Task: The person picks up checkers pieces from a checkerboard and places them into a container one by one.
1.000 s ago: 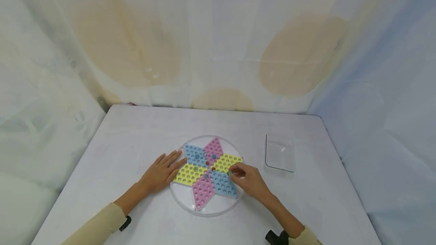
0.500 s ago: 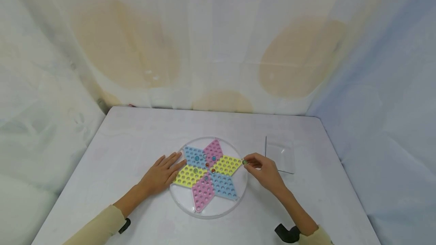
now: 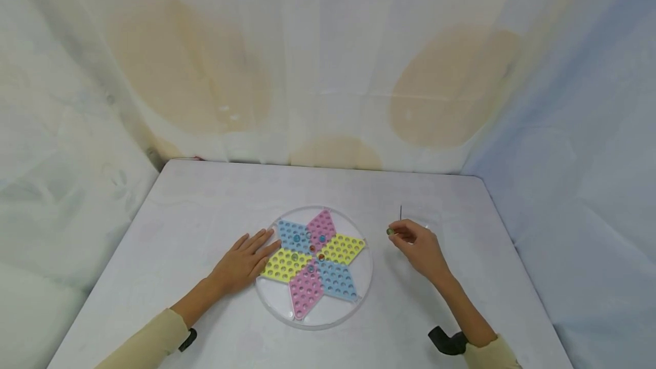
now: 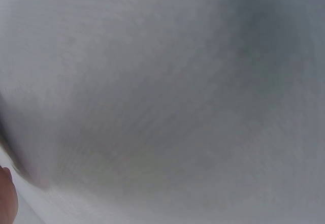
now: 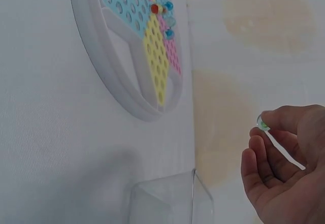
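Note:
A round white Chinese checkers board point(image 3: 333, 310) with a pink, yellow and blue star lies on the table. Several glass marbles point(image 3: 321, 257) sit in holes near its middle. My left hand point(image 3: 241, 265) lies with fingers spread over the board's left edge. Pinched between thumb and fingertips of my right hand point(image 3: 422, 250) is a clear marble point(image 5: 262, 123) with a green streak. That hand is in the air, off the board's right side and in front of a clear plastic box point(image 5: 167, 193). The left wrist view shows mostly blurred white surface, with a bit of skin at lower left.
The white-covered table point(image 3: 215, 198) has its far edge against a hanging white sheet point(image 3: 348, 50) with tan spots. More sheeting hangs at left and right. In the head view my right hand hides much of the clear box.
My right hand has lifted the green-streaked marble from the blue-yellow area of the board and carried it right, toward the clear box. The left hand has stayed in place.

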Available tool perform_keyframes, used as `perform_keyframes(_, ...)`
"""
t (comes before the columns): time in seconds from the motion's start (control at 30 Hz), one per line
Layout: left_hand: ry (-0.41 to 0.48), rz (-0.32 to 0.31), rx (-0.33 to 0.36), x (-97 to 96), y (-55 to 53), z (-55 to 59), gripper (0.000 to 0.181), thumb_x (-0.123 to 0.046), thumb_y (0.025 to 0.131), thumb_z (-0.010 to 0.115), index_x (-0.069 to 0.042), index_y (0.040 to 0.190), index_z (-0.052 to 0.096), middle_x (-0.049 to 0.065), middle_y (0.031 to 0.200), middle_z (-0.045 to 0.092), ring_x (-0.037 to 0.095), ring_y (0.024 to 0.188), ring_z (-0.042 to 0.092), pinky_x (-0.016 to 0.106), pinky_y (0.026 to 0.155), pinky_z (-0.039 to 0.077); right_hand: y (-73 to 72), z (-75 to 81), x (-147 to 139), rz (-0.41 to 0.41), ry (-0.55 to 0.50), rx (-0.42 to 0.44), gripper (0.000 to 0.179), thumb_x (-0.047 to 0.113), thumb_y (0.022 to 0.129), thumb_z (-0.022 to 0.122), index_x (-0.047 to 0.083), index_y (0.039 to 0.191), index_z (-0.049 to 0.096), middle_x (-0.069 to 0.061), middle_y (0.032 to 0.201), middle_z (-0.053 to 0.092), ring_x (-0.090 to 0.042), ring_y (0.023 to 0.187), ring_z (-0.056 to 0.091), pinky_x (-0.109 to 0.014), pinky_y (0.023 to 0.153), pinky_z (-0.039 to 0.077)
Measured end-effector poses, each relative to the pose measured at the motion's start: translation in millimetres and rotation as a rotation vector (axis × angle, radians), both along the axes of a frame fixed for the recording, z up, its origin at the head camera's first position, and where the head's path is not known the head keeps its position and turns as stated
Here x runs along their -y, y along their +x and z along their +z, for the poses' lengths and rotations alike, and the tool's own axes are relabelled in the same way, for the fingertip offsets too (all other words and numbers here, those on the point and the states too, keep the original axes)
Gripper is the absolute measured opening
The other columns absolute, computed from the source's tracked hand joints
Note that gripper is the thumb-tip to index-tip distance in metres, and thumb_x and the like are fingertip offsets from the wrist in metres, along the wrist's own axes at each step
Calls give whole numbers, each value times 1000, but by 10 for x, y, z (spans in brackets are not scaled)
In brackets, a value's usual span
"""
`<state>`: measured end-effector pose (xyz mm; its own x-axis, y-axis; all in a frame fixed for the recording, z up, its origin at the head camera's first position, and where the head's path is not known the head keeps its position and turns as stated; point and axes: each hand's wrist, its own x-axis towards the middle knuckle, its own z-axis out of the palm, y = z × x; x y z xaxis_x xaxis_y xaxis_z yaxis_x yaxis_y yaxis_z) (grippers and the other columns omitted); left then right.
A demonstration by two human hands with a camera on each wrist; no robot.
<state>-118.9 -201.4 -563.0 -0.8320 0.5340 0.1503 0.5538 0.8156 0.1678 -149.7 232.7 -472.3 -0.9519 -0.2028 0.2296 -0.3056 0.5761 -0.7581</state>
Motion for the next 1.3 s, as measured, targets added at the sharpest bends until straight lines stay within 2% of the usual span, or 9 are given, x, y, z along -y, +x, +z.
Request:
perform_keyframes(0.13,14,-9,-9,2,1,13,49,-32,105,48,-19,152,46,10,160,33,31,146,29,56,114,26,-25,5,-77,-31,15,14,19,4,91,73,5,110,71,-5,103,72,-21,93,67,-22,79,55)
perform_keyframes(0.4,-14,2,33,6,-2,27,50,-35,105,45,-21,154,42,9,162,28,28,148,24,54,116,22,-120,-61,-236,-84,60,39,20,5,92,71,3,112,70,-10,106,71,-25,96,67,-20,81,52)
perform_keyframes(0.53,-15,-1,32,11,-7,25,51,-36,105,45,-22,154,42,8,162,28,28,148,24,54,117,22,-146,-98,-305,-90,62,49,21,4,93,70,1,113,69,-12,106,71,-27,98,67,-16,81,50)
perform_keyframes(0.63,-13,-3,31,10,-7,27,50,-35,105,45,-21,154,43,8,162,28,28,148,24,54,116,23,-158,-125,-338,-98,76,63,20,5,94,69,0,113,69,-12,106,71,-28,99,67,-21,83,52)
perform_keyframes(0.77,-10,1,40,8,-6,21,50,-35,105,45,-22,154,43,8,162,27,28,149,23,54,117,22,-171,-174,-368,-116,106,80,20,7,94,69,0,113,69,-13,105,71,-30,99,67,-39,86,55)
perform_keyframes(0.83,-6,4,44,5,-7,20,50,-35,105,45,-22,153,43,8,162,27,28,149,23,54,117,21,-175,-203,-380,-126,131,95,20,8,95,68,0,113,69,-14,105,71,-31,98,67,-44,86,55)
perform_keyframes(1.0,7,5,49,0,-8,19,50,-34,105,46,-22,153,44,8,162,28,28,149,23,54,117,21,-182,-272,-389,-130,195,139,20,9,94,67,0,112,69,-13,102,71,-31,95,67,-44,80,55)
perform_keyframes(1.3,5,11,60,1,-4,15,50,-35,106,45,-22,154,42,8,163,27,27,149,22,54,118,19,-223,-297,-375,-84,224,177,17,5,92,69,-2,107,70,-13,98,71,-32,92,68,-46,79,56)
